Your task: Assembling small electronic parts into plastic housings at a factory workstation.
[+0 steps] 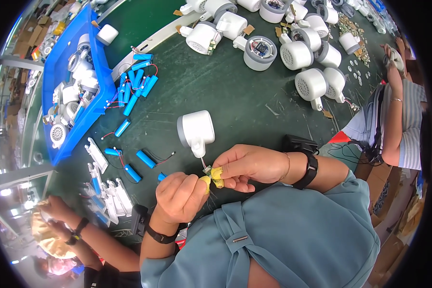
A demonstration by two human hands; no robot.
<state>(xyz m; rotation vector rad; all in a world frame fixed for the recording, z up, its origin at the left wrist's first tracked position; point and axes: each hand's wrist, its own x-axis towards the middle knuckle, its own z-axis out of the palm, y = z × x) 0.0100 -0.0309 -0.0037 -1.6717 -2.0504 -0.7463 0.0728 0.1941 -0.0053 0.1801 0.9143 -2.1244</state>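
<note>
Covering bench: dark green mat (235, 101) | blue tray (57, 81) left | cluttered workshop

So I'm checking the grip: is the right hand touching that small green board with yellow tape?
Touching. The head view shows the right hand pinching the small board between its fingertips, the left hand pinching too.

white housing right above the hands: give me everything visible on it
The white housing is a rounded, drum-like shell that looks like matte plastic, with a grey ring on its left end and a short stub neck pointing down toward the hands. It lies on its side on the dark green table. Thin wires run from the neck to a small part pinched between the left hand and the right hand, whose fingertips wear yellow covers.
</note>
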